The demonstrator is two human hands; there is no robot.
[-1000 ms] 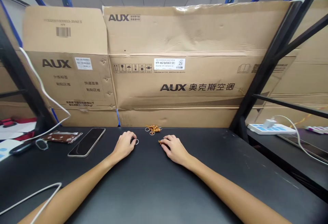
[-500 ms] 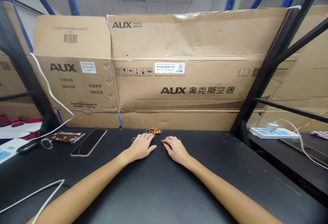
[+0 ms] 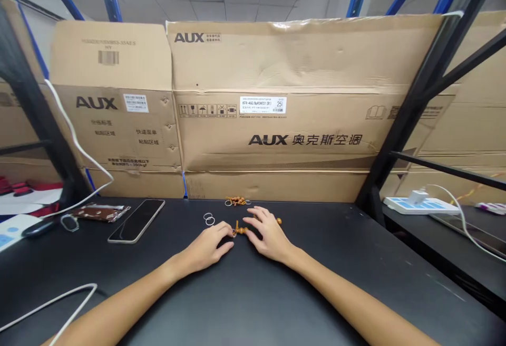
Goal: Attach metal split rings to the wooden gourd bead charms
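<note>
On the black tabletop lies a small orange-brown beaded charm [image 3: 241, 230] with a cord end standing up from it. My left hand [image 3: 207, 247] rests beside it, fingertips touching its left end and the thumb held apart. My right hand [image 3: 271, 234] is over its right side, fingers spread, thumb tip close to the beads; whether it presses on them I cannot tell. An orange bead [image 3: 279, 221] shows just past the right hand's knuckles. Two metal rings [image 3: 209, 219] lie beyond my left hand. Farther back sits a small pile of beaded charms [image 3: 237, 201] with rings.
A phone [image 3: 136, 221] and a brown packet [image 3: 100, 212] lie to the left, near white cables [image 3: 81, 143]. Large cardboard boxes [image 3: 269, 71] wall off the back. Black rack posts [image 3: 411, 103] stand at the sides, with a power strip [image 3: 421, 205] at right.
Both hands have drawn back toward me from the pile. A beaded charm now lies between them, and the two metal rings are uncovered. The right hand's fingers have spread.
</note>
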